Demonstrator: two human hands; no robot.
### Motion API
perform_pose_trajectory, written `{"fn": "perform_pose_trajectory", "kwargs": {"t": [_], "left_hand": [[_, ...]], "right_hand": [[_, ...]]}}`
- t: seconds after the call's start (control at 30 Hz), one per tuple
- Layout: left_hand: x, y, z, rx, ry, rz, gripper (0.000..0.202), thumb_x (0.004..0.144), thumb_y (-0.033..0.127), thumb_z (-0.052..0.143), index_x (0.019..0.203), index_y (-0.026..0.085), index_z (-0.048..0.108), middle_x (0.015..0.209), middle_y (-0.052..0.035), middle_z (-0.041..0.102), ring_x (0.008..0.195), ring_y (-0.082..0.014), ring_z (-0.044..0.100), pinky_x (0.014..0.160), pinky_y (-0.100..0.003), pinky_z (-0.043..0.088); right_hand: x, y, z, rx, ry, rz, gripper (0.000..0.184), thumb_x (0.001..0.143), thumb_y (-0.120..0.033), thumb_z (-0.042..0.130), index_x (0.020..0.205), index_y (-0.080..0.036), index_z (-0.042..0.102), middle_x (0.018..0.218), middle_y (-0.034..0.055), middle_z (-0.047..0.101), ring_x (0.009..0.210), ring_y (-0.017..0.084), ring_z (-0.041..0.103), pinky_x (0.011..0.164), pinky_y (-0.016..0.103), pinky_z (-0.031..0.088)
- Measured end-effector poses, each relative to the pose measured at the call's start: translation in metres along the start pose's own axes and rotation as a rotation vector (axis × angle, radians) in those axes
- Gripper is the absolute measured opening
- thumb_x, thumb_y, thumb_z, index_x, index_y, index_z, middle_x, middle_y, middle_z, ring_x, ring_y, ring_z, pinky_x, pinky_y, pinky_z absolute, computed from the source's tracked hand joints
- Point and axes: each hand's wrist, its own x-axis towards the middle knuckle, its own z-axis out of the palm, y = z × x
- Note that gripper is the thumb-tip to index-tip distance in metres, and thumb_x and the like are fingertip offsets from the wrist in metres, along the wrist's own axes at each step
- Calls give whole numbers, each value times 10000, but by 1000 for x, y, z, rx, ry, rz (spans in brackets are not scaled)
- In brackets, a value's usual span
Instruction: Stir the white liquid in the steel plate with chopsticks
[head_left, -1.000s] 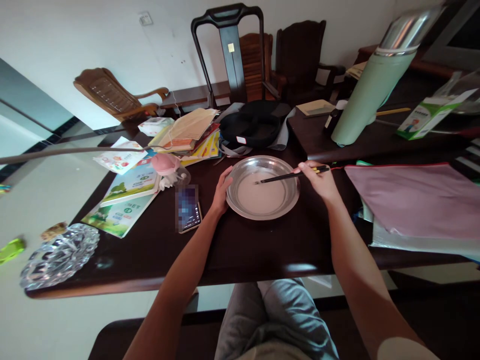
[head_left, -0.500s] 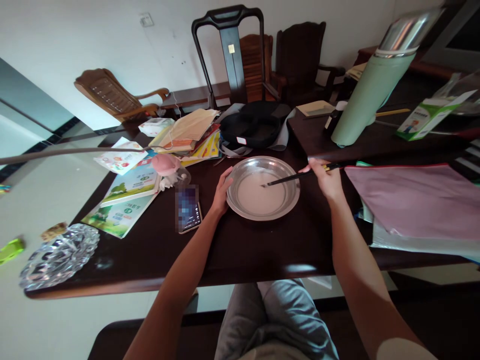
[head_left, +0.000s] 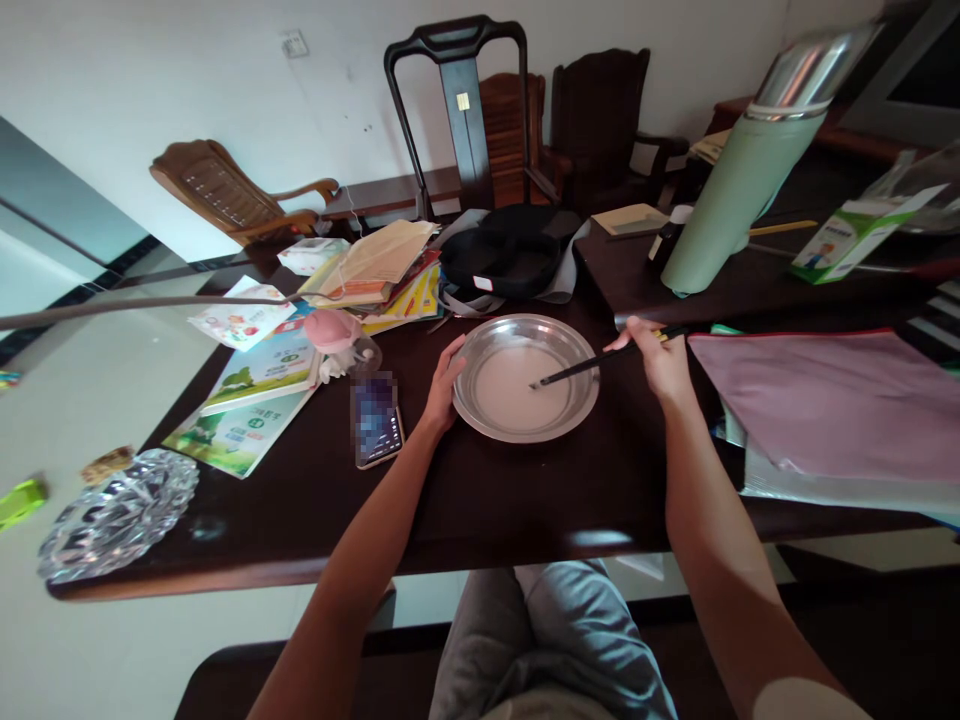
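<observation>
A round, shallow metal basin sits on the dark table before me, with a pale, whitish content in it. My left hand grips its left rim, fingers along the outer side. In my right hand, closed just beyond the basin's right edge, are black chopsticks with gold-coloured marks near the upper end. They slant down leftward over the rim, and their tips reach the pale content near the middle. I cannot make out clearly whether both sticks lie together.
Left of the basin lie a phone, a pink-topped bottle, booklets and a glass dish. Behind it are a black bag and stacked papers. A green thermos and a pink pouch are on the right.
The chopstick tips have shifted slightly right and nearer to me inside the basin, my right hand moving a little with them. My left hand and the basin keep their place.
</observation>
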Motion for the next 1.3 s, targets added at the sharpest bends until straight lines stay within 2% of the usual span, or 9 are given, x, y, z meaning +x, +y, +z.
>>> {"fn": "perform_pose_trajectory", "kwargs": {"t": [0.2,0.43,0.53,0.67,0.87,0.97,1.1,1.2,1.3], "left_hand": [[1,-1,-1,10,3,8,659,785,622,829,1337,289,693,1514,-89,649,1395,-366,591,1158,-508,487],[-1,1,0,-21,-9,-19,678,777,626,836,1353,300,687,1517,-81,651,1362,-360,617,1149,-512,499],[0,0,1,-20,4,-17,689,762,636,844,1345,301,696,1500,-80,666,1346,-363,629,1129,-507,517],[0,-1,0,-27,17,-12,703,744,633,858,1338,291,705,1486,-82,679,1351,-366,627,1139,-508,511],[-1,1,0,-32,0,-27,683,764,619,852,1347,298,698,1525,-74,652,1379,-363,609,1161,-503,493],[-2,2,1,-26,5,-25,705,761,620,853,1357,282,689,1518,-82,655,1364,-369,617,1145,-501,505],[-1,1,0,-34,9,-19,743,730,636,867,1352,271,688,1521,-87,651,1380,-368,601,1153,-489,496],[0,0,0,-42,3,-28,728,728,634,869,1345,290,693,1525,-77,649,1387,-363,597,1171,-499,478],[0,-1,0,-45,0,-35,712,738,629,867,1346,301,696,1518,-73,656,1372,-362,610,1166,-511,482]], "right_hand": [[-5,-6,13,-39,-265,-15,565,812,-823,702,662,-279,740,753,40,803,854,278,784,887,432,602],[1,4,-1,0,26,-10,574,847,-803,686,611,-281,700,633,28,742,713,255,745,862,449,610],[-1,1,3,5,-76,15,592,819,-828,695,583,-285,693,623,34,743,711,265,749,842,452,617],[-5,-6,14,-36,-244,-18,560,804,-825,713,678,-281,760,780,42,818,849,276,782,870,431,601],[0,1,1,4,-6,-7,585,821,-823,698,606,-280,718,644,30,757,699,251,738,845,431,593],[-1,1,4,14,-86,4,600,819,-830,694,579,-280,696,621,33,745,700,258,747,834,429,598],[-4,-2,14,-28,-248,-32,563,820,-813,709,675,-270,751,785,40,817,856,272,787,872,414,597],[-2,0,10,-50,-135,-56,560,822,-815,704,691,-273,758,785,37,819,819,263,778,878,421,596],[1,3,2,-18,7,-33,588,839,-820,679,620,-275,715,650,32,760,714,260,752,873,443,600]]}}
